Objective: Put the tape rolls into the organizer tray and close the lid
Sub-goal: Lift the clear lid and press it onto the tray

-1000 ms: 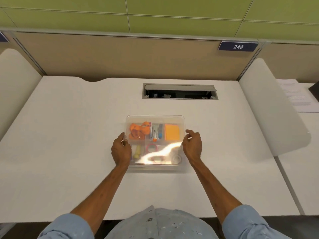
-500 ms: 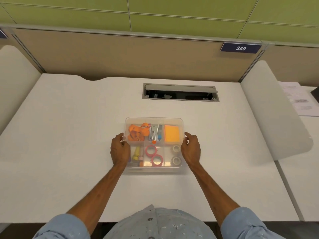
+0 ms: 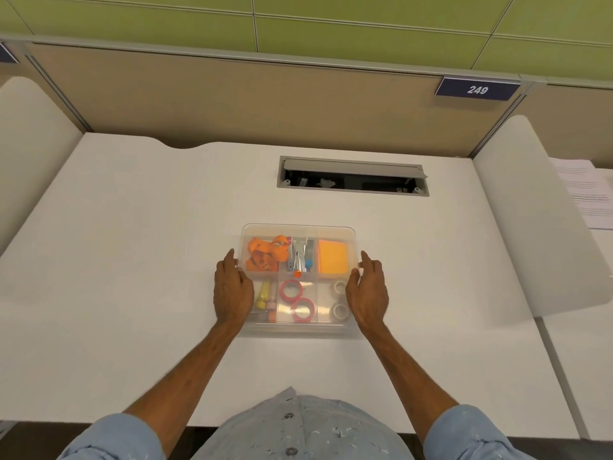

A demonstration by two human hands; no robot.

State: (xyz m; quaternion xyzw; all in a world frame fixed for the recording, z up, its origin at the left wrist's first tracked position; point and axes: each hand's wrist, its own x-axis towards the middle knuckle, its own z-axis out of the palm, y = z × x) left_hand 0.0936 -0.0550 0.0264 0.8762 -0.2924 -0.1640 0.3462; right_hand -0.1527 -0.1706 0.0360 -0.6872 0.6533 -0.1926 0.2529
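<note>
We judge the task nearly finished: all the tape rolls we can see already lie inside the organizer tray [image 3: 298, 275], which stands on the white counter [image 3: 132, 260] in front of us, and no roll is left out on the counter. Two pink tape rolls [image 3: 297, 299] sit one behind the other in the near middle compartment, and two clear tape rolls [image 3: 340, 298] share the near right compartment. The clear lid [image 3: 335, 231] appears to lie over the tray, since the contents show through a faint sheen, but we cannot tell whether it is pressed fully home along every edge; a last press or check of the seating may be all that remains. Our left hand [image 3: 232, 290] rests against the tray's left side, its grip curled loosely on the wall with the fingers at the rim. Our right hand [image 3: 366, 295] is at the right side with fingers spread and the grip loose and unclenched, apparently just off the wall. In the far row, an orange lanyard [image 3: 265, 254] fills the left compartment, a stapler [image 3: 298, 255] with small blue bits the middle, and an orange pad of sticky notes [image 3: 332, 257] the right. The near left compartment holds a yellow marker [image 3: 263, 295] and some small items too indistinct to name.
</note>
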